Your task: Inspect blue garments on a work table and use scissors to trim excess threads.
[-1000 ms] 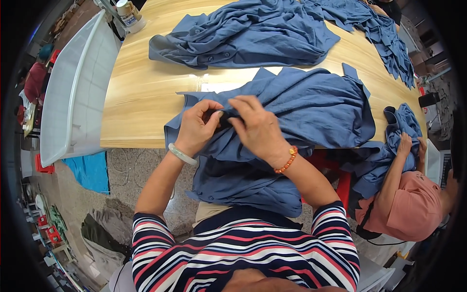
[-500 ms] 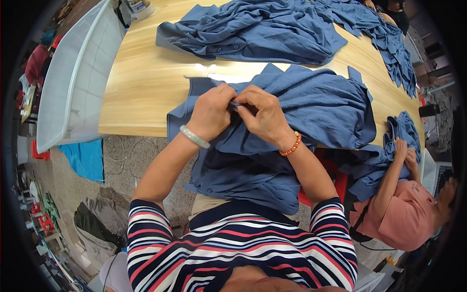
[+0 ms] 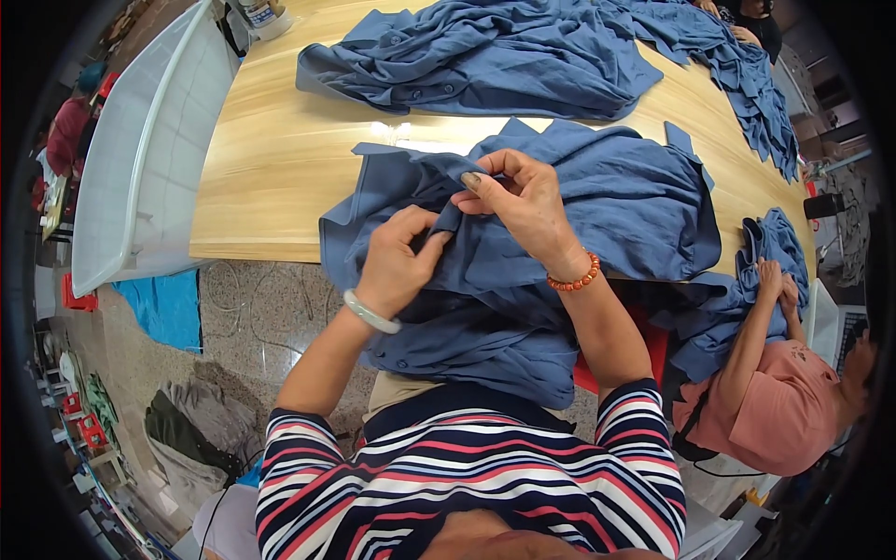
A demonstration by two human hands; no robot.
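Note:
A blue buttoned shirt (image 3: 625,201) lies crumpled across the near edge of the wooden table, part of it hanging down toward my lap. My left hand (image 3: 399,259), with a pale bangle at the wrist, pinches a folded edge of this shirt between thumb and fingers. Just beyond and to the right, my right hand (image 3: 527,201), wearing an orange bead bracelet (image 3: 575,273), has its thumb and fingers closed on another stretch of the same edge. Whether a button sits between the fingers is hidden.
Another blue shirt (image 3: 485,61) lies farther back on the table (image 3: 266,159). A clear plastic bin (image 3: 154,140) stands at the left, near a white tub (image 3: 268,19). At right, a co-worker in a pink top (image 3: 784,406) handles blue cloth (image 3: 779,245). More blue garments (image 3: 747,89) lie far right.
My hands were together at the shirt edge and are now apart. The left has come down toward me; the right has shifted slightly right and turned, its thumb now showing.

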